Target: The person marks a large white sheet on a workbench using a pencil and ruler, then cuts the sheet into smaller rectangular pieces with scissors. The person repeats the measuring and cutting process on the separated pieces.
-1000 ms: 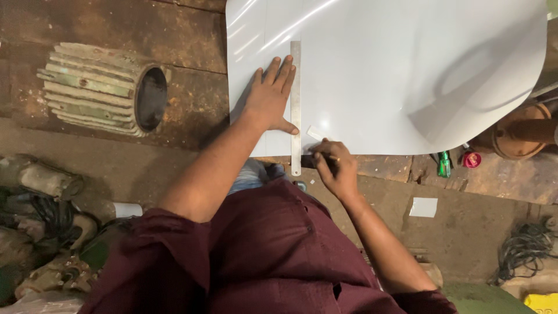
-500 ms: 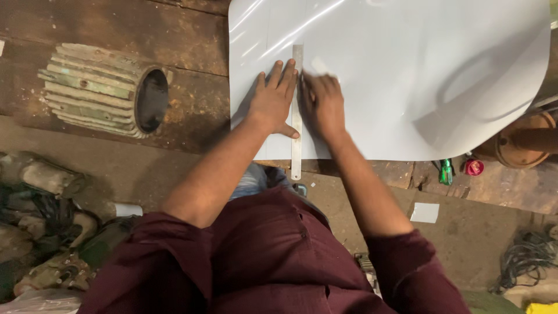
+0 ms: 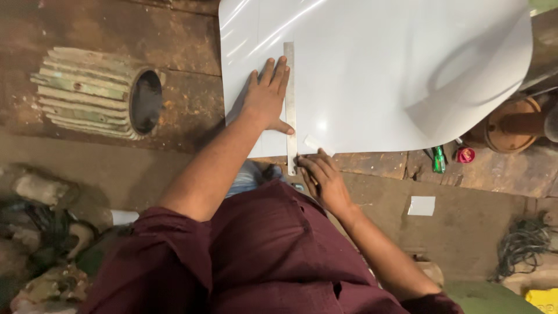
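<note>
Here, a steel ruler (image 3: 289,104) is pinned flat on the white sheet (image 3: 378,70) by the spread left hand (image 3: 266,96); the right hand (image 3: 322,177), its grip loosely curled, touches the ruler's near end.

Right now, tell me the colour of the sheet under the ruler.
White and glossy, the sheet under the metal ruler; the head view shows it.

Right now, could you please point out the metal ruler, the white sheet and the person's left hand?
metal ruler (image 3: 289,87), head view, upper part of its blade.
white sheet (image 3: 378,70), head view, bare middle.
left hand (image 3: 266,100), head view, back of the hand.
</note>
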Demonstrator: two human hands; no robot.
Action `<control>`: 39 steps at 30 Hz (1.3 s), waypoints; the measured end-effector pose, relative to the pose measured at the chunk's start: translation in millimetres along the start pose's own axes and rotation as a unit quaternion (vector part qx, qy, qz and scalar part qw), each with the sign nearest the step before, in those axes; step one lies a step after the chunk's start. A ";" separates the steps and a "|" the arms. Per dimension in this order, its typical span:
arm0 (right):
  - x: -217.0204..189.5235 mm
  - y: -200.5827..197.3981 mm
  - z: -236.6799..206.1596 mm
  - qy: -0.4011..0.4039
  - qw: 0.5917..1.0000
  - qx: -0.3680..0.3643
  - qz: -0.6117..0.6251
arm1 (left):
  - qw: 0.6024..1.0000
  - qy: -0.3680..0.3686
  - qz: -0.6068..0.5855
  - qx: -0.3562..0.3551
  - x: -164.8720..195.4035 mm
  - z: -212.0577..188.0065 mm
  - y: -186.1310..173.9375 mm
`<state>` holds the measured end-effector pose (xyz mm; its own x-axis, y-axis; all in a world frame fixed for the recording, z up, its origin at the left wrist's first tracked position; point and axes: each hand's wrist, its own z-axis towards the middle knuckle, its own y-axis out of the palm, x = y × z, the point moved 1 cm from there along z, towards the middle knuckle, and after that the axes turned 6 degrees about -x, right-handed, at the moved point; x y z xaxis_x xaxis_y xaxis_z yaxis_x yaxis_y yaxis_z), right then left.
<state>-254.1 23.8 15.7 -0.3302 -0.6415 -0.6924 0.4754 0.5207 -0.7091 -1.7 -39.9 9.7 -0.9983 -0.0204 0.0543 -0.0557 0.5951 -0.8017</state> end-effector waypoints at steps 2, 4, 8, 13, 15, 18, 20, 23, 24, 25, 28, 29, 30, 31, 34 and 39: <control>-2.4 0.4 -4.7 0.007 1.000 0.013 0.020 | 1.000 -0.001 0.007 -0.003 0.9 -2.6 0.0; -2.1 -0.5 -3.3 0.021 0.999 0.017 0.037 | 1.000 0.001 0.001 0.007 2.8 -7.2 -0.3; -4.7 1.5 2.0 0.058 0.995 0.068 0.042 | 1.000 0.013 -0.011 0.022 -1.9 -14.0 -4.8; -3.3 16.8 17.7 0.152 0.974 0.129 0.103 | 0.995 -0.055 0.080 -0.034 -41.0 -22.5 -2.9; -0.4 24.4 27.0 0.156 0.974 0.133 0.093 | 0.996 -0.041 0.085 0.007 -55.4 -30.3 3.3; 4.5 38.9 42.8 0.223 0.938 0.141 0.223 | 0.980 0.092 -0.004 0.176 -51.5 -49.3 19.4; 6.7 45.2 48.1 0.307 0.877 0.140 0.342 | 0.945 0.202 -0.097 0.237 -34.1 -58.4 29.0; 9.1 42.5 52.6 0.302 0.874 0.170 0.341 | 0.898 0.300 -0.198 0.255 -6.4 -58.2 32.8; 8.3 38.3 53.9 0.207 0.931 0.188 0.233 | 0.889 0.312 -0.199 0.271 0.2 -55.9 31.9; 11.5 34.1 55.1 0.235 0.926 0.184 0.231 | 0.881 0.322 -0.204 0.280 5.4 -55.7 31.8; 4.3 36.4 51.4 0.295 0.896 0.175 0.283 | 0.880 0.326 -0.232 0.256 9.4 -58.1 33.3; 0.5 37.9 52.1 0.277 0.887 0.184 0.321 | 0.884 0.319 -0.238 0.246 7.7 -59.4 33.8; -4.0 39.6 53.8 0.252 0.878 0.192 0.359 | 0.889 0.324 -0.219 0.240 5.2 -60.6 33.8; -7.2 42.2 54.3 0.260 0.877 0.198 0.352 | 0.893 0.327 -0.199 0.236 2.3 -61.1 33.4; -16.8 45.8 57.1 0.272 0.872 0.216 0.344 | 0.899 0.338 -0.170 0.220 -6.0 -64.6 31.5; -25.1 45.6 54.7 0.251 0.871 0.220 0.360 | 0.883 0.321 -0.200 0.276 -14.8 -77.9 29.2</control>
<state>-179.6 32.9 8.0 -0.0801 0.1464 -0.9860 0.9370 0.3486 -0.0243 12.7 40.3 31.8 -0.6919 0.4246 0.5839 -0.5792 0.1563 -0.8001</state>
